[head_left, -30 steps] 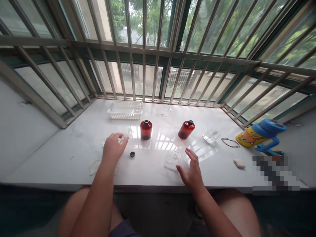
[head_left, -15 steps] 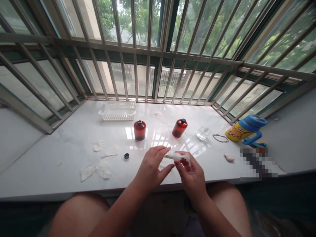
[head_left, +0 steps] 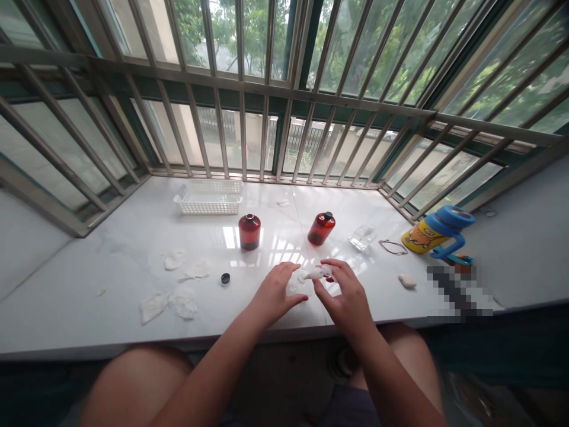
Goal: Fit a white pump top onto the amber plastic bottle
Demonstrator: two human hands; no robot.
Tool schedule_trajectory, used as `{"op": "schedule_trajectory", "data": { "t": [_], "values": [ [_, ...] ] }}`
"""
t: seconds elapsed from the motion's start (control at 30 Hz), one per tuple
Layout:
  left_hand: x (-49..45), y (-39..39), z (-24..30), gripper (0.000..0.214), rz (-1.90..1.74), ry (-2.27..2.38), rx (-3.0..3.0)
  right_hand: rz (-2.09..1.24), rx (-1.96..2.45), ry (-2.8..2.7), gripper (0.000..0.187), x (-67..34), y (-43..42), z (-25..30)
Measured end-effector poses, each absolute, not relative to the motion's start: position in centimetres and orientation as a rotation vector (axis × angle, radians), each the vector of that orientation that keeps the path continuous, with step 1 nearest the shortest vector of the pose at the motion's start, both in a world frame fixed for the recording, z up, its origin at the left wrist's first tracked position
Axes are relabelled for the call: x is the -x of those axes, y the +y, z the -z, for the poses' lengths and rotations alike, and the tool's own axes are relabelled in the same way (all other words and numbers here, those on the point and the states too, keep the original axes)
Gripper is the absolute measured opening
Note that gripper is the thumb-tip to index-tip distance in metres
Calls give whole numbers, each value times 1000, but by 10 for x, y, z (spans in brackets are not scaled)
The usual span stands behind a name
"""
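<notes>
My right hand [head_left: 347,290] pinches a white lotion pump [head_left: 316,273] between thumb and fingers, low over the counter's front part. My left hand [head_left: 276,293] is beside the pump's left end, thumb and fingers apart, holding nothing I can see. Between the hands, some clear or whitish film [head_left: 297,283] shows on the counter, partly hidden. Beyond them stand an uncapped red-brown bottle [head_left: 249,232] and a second red-brown bottle [head_left: 321,229] with a black cap on it. A loose black cap [head_left: 226,279] lies left of my left hand.
A white perforated basket [head_left: 208,204] stands at the back left of the white counter [head_left: 111,249]. Crumpled white tissues [head_left: 153,305] lie at left. At right are clear packaging [head_left: 362,238], a thin cord loop [head_left: 393,247], a pinkish lump [head_left: 406,281] and a blue-yellow flask [head_left: 438,230].
My left hand has drawn slightly away from the pump. My right hand has turned the pump and raised it a little. The whole view has shifted slightly.
</notes>
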State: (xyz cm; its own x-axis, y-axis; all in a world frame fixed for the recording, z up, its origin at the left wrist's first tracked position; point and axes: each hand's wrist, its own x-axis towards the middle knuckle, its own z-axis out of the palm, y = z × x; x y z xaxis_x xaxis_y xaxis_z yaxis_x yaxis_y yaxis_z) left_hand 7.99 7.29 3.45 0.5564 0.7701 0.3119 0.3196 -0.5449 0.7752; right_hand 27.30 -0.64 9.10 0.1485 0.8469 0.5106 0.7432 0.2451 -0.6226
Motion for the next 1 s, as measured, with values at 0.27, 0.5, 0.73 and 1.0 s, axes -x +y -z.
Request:
{"op": "schedule_trajectory", "data": {
  "t": [0.27,0.5,0.73,1.0],
  "values": [
    [-79,76,-32,69,-867,836,-2055,-296,1555,-1704,33,-268,5,-54],
    [-78,76,-30,74,-857,864,-2046,-577,1486,-1538,75,-267,-12,-35],
    [-79,78,-26,76,-864,873,-2058,-574,1404,-1378,75,-263,-14,-22],
    [-78,78,-26,76,-861,885,-2058,-583,1404,-1308,73,-267,-11,-7]
  ]
}}
